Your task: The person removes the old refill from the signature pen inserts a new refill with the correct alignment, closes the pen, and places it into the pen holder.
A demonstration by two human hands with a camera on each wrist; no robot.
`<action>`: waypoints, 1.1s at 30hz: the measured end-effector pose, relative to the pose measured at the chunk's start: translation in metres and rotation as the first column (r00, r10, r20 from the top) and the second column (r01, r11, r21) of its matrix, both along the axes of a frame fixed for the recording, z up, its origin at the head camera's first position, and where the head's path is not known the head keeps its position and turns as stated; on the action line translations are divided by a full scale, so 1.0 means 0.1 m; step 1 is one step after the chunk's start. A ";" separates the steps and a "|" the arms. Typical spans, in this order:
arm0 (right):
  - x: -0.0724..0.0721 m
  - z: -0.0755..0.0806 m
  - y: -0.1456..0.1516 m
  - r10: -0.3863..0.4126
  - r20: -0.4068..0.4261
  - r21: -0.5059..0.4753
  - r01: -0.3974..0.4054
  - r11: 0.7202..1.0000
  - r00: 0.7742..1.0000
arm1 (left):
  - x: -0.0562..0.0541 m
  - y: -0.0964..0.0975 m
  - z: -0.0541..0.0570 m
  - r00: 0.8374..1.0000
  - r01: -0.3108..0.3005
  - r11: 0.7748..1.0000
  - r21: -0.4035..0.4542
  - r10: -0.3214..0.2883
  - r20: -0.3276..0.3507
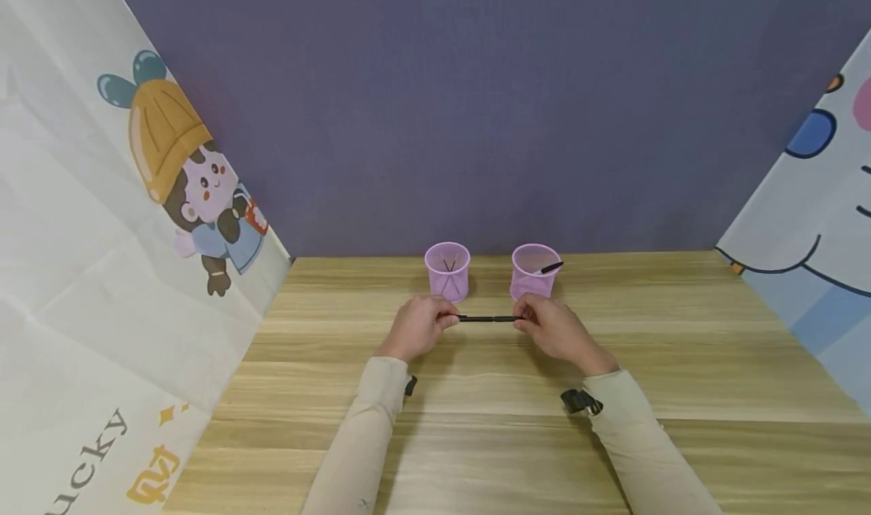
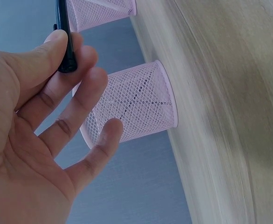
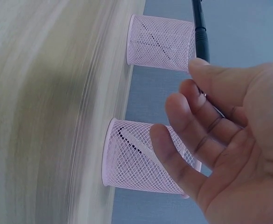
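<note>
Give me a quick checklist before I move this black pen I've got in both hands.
1. Left hand pinching the black pen: ok.
2. Right hand pinching the black pen's other end: ok.
3. Left cup upright: ok.
4. Right cup upright: ok.
5. Stored pen fully inside the right cup: not ok, its black end sticks out past the rim.
6. Black pen's point retracted: cannot tell, too small.

One left hand and one right hand make two. There is one black pen, one black-and-white pen, two thin dark sticks, two pink mesh cups, two pale sleeves, one worktop and one dark backdrop.
</note>
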State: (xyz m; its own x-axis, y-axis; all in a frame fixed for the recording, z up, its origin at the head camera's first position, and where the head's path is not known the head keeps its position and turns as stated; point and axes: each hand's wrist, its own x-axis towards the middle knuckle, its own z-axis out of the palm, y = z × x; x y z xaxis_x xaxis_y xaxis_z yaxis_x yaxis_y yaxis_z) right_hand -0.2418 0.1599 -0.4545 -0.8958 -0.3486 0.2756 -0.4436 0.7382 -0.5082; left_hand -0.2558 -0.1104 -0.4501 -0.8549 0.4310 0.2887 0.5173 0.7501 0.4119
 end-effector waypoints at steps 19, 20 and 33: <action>0.00 -0.02 -0.01 0.003 0.000 -0.008 -0.003 1.000 1.000 | 0.02 0.00 0.02 1.000 0.004 1.000 0.003 -0.004 -0.001; 0.00 -0.03 -0.01 0.001 0.005 -0.009 -0.001 1.000 1.000 | 0.02 0.00 0.02 1.000 0.004 1.000 0.002 -0.004 -0.001; 0.00 -0.02 -0.01 0.009 0.013 -0.036 -0.009 0.999 1.000 | 0.02 0.00 0.04 1.000 -0.004 1.000 0.001 0.004 0.007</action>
State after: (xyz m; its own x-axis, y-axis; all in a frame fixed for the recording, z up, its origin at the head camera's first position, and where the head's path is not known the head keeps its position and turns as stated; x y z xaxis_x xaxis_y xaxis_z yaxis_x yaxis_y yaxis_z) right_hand -0.2416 0.1594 -0.4567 -0.8965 -0.3467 0.2760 -0.4430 0.7154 -0.5403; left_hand -0.2538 -0.1106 -0.4462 -0.8584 0.4273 0.2837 0.5117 0.7515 0.4164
